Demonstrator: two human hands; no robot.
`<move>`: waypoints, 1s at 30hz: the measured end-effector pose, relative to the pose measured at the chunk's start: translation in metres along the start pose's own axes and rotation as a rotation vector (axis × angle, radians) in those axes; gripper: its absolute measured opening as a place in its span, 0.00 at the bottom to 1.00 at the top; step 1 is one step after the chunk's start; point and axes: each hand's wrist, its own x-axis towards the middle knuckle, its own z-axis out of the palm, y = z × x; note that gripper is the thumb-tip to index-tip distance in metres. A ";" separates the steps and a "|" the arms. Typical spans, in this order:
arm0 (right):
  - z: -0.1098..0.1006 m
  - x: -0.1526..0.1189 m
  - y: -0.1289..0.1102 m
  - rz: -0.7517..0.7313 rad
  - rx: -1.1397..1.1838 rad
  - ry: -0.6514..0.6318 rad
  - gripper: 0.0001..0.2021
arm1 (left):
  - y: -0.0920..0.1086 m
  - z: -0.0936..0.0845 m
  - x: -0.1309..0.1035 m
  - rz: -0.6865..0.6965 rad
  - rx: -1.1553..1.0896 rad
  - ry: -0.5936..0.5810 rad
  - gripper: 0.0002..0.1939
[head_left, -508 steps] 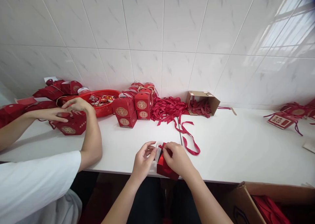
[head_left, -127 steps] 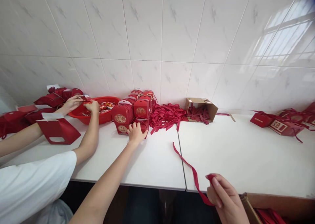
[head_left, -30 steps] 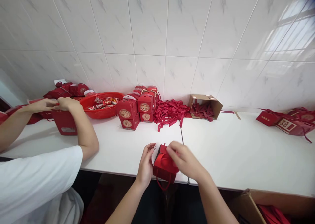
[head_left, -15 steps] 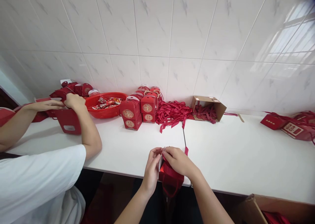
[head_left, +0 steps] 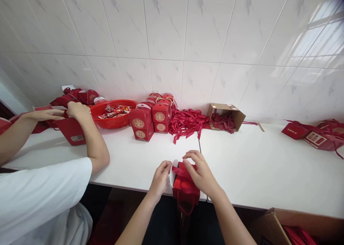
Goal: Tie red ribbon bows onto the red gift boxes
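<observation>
A red gift box [head_left: 185, 194] stands at the front edge of the white table [head_left: 126, 159], its top opened, with a rounded white flap [head_left: 172, 178] on its left side. Red ribbon [head_left: 185, 172] lies across the top and hangs in a loop down the front. The fingertips of my left hand [head_left: 159, 180] pinch the edge of the flap. Above the box's right side is my right hand [head_left: 200, 171], fingers apart and curved, close to the ribbon; whether its thumb touches the box I cannot tell.
Stacked red boxes [head_left: 142, 125], a pile of red ribbons [head_left: 188, 123] and a cardboard box of ribbons [head_left: 238, 116] line the wall. Left, a co-worker's hands [head_left: 76, 110] handle a red bag beside a red basin [head_left: 113, 123] of sweets. More red boxes [head_left: 317, 139] lie right.
My right hand has lifted off the flap and opened, moving up and right. My left hand has moved left, tipping the flap outward, so the box's top and ribbon show more.
</observation>
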 end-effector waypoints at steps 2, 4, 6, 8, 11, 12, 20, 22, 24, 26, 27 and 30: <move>-0.009 -0.008 0.005 0.056 0.011 0.056 0.12 | -0.007 -0.014 0.005 0.004 0.151 0.096 0.13; -0.018 -0.018 0.011 0.117 -0.015 0.037 0.13 | -0.014 -0.030 0.009 -0.002 0.297 0.201 0.09; -0.025 -0.029 0.018 0.166 -0.055 -0.008 0.15 | -0.019 -0.045 0.011 -0.021 0.410 0.286 0.09; -0.028 -0.040 0.025 0.180 -0.082 -0.028 0.18 | -0.022 -0.056 0.011 -0.032 0.481 0.343 0.10; -0.025 -0.052 0.034 0.131 -0.092 0.013 0.21 | -0.021 -0.060 0.014 0.000 0.504 0.356 0.05; -0.023 -0.054 0.037 0.110 -0.084 0.031 0.21 | -0.019 -0.057 0.015 0.025 0.487 0.328 0.03; -0.003 -0.061 0.050 0.288 0.242 0.201 0.12 | 0.004 -0.001 0.005 0.149 0.205 -0.208 0.11; -0.001 -0.061 0.054 0.376 0.411 0.181 0.16 | 0.003 0.006 0.001 0.136 0.181 -0.257 0.11; -0.001 -0.061 0.058 0.402 0.497 0.136 0.17 | 0.000 0.008 0.001 0.119 0.168 -0.278 0.12; -0.004 -0.061 0.063 0.392 0.484 0.120 0.17 | -0.005 0.004 0.004 0.101 0.164 -0.284 0.13; -0.006 -0.061 0.065 0.383 0.460 0.130 0.17 | -0.006 0.002 0.006 0.092 0.167 -0.276 0.15; -0.015 -0.059 0.074 0.346 0.386 0.190 0.17 | -0.011 -0.005 0.012 0.069 0.196 -0.223 0.20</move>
